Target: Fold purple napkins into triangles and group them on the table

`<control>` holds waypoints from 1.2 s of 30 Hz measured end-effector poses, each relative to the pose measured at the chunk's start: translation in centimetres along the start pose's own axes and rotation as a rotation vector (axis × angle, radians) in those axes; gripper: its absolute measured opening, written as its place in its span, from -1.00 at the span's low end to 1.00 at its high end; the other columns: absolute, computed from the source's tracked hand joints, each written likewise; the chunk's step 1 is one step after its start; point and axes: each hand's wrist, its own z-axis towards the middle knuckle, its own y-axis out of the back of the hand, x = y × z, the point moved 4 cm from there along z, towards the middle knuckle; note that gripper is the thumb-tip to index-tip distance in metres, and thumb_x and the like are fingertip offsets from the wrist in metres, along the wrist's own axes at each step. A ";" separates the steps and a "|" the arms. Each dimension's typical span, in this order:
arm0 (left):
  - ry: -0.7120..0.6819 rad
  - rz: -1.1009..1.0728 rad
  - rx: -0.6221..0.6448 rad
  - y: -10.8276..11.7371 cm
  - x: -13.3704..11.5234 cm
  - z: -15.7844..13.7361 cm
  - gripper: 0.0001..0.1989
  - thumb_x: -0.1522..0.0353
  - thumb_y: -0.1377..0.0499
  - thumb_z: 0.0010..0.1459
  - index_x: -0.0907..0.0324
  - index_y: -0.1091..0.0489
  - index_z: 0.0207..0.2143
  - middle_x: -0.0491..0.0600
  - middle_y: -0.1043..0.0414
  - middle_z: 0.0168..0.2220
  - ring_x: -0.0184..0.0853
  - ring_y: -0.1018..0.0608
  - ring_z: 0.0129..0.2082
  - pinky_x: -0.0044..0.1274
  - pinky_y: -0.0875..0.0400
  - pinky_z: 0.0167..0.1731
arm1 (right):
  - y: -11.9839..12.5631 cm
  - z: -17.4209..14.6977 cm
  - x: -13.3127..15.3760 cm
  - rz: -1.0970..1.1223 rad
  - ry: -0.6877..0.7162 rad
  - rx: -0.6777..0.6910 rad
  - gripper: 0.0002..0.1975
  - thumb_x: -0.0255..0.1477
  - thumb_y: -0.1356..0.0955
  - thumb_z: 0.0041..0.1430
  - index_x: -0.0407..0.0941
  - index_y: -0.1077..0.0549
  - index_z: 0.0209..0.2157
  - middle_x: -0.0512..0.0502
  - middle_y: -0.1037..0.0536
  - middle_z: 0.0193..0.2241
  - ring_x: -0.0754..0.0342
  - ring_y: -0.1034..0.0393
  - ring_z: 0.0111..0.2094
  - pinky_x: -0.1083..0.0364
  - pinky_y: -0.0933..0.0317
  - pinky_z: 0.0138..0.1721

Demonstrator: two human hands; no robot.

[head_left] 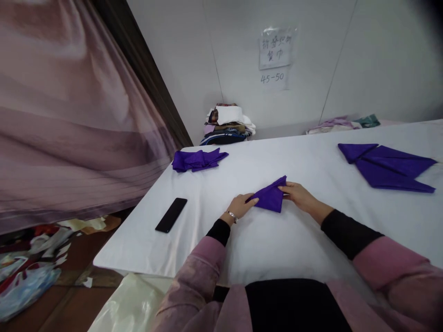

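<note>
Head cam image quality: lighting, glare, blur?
Head view: soft, fairly dim light, only faint shadows on the table; head view: sheen on the pale material at bottom left, top right corner dark; head view: slightly soft overall, but the held cloth keeps a clear outline.

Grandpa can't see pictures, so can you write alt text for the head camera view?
A person's left hand and right hand hold a folded purple napkin between them at a white-covered table. A bunched purple cloth and a black smartphone lie to the left, and an angular purple cloth lies to the right.
</note>
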 end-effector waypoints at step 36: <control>0.195 -0.156 -0.382 -1.7 1.8 1.1 -0.73 0.50 -0.17 0.08 0.11 -0.41 -0.15 -0.10 -0.53 -0.30 -0.30 -0.47 -0.17 -0.41 -0.36 -0.09 | 3.4 5.3 -1.2 -0.764 0.098 -0.337 -0.52 -0.53 -0.31 -0.04 -0.16 -0.30 0.00 0.00 -0.51 -0.45 0.05 -0.40 -0.39 0.10 -0.21 -0.32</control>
